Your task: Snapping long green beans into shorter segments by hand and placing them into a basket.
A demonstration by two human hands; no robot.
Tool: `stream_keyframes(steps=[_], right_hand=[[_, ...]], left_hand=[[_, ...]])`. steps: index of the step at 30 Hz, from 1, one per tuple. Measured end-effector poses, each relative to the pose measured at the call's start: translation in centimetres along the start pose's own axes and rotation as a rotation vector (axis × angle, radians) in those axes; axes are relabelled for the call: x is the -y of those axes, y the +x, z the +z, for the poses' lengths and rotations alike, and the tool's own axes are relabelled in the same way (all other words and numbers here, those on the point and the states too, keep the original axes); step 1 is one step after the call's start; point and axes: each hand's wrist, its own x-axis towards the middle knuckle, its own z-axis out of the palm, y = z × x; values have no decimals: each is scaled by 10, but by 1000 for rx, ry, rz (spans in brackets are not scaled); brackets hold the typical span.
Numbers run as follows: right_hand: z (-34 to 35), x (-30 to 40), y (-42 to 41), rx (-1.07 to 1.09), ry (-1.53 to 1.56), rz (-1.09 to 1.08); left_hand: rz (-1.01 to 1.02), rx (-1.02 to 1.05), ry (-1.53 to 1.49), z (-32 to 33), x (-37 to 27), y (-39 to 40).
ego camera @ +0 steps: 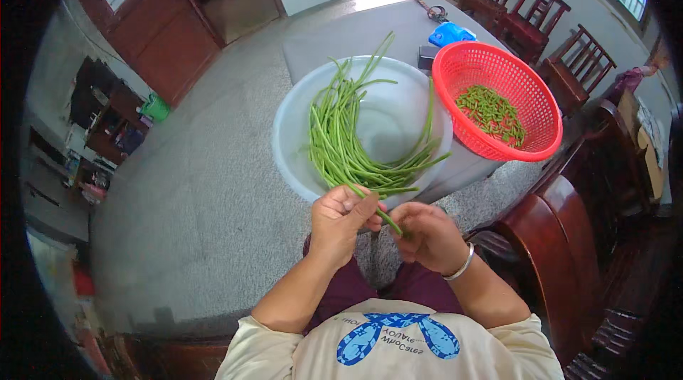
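Note:
My left hand grips a long green bean between thumb and fingers, over the near rim of the basin. The cut or snapped end of this bean points toward my right hand. That hand is blurred, its fingers curled beside the bean's end; whether they pinch anything is hidden. Beyond both hands, a pale plastic basin holds a curved bundle of long green beans, some reaching over its rim. To its right, a red plastic colander contains many short bean pieces.
Under the basin and colander is a grey-topped table. A blue packet, a dark box and a dark strap-like item lie behind the colander. Wooden chairs line the right wall; a wooden armchair stands close on my right.

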Motion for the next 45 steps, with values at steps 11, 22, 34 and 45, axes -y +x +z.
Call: stream_keyframes(steps=[11,22,34,45], right_hand=[[6,0,-6,123,69,127],[4,2,-5,-113,94,-14],[-6,-12,0,-41,-23,-8],[3,-3,-6,108,52,111]], left_hand=[[-31,1,6,-5,-2,5],[9,45,22,-3,-4,-1],[98,-39,82,-2,8,-4],[-5,73,73,-2,3,-2]])
